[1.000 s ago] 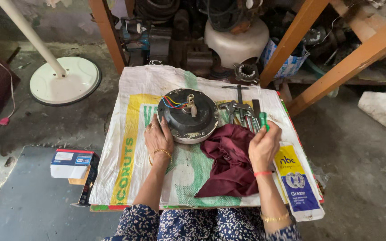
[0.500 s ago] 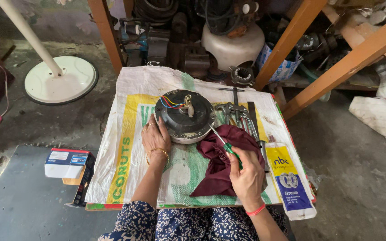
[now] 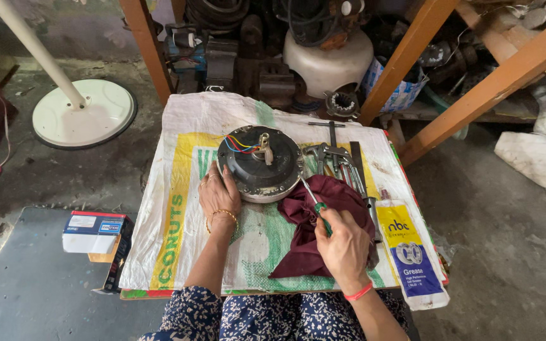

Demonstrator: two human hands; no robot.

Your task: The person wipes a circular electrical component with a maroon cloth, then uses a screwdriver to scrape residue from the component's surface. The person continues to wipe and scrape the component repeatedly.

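Round dark fan motor (image 3: pixel 260 163) flat on sack; green-handled screwdriver (image 3: pixel 314 201) tip at its rim.

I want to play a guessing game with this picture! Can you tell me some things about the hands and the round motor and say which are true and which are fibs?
1. The left hand rests on the edge of the round dark motor. True.
2. The right hand holds a hammer. False: it holds a green-handled screwdriver, with the tip pointing toward the motor.
3. A dark red cloth lies beside the motor. True.
4. The motor sits on the bare floor. False: it sits on a woven sack spread over a low board.
5. Coloured wires show on top of the motor. True.
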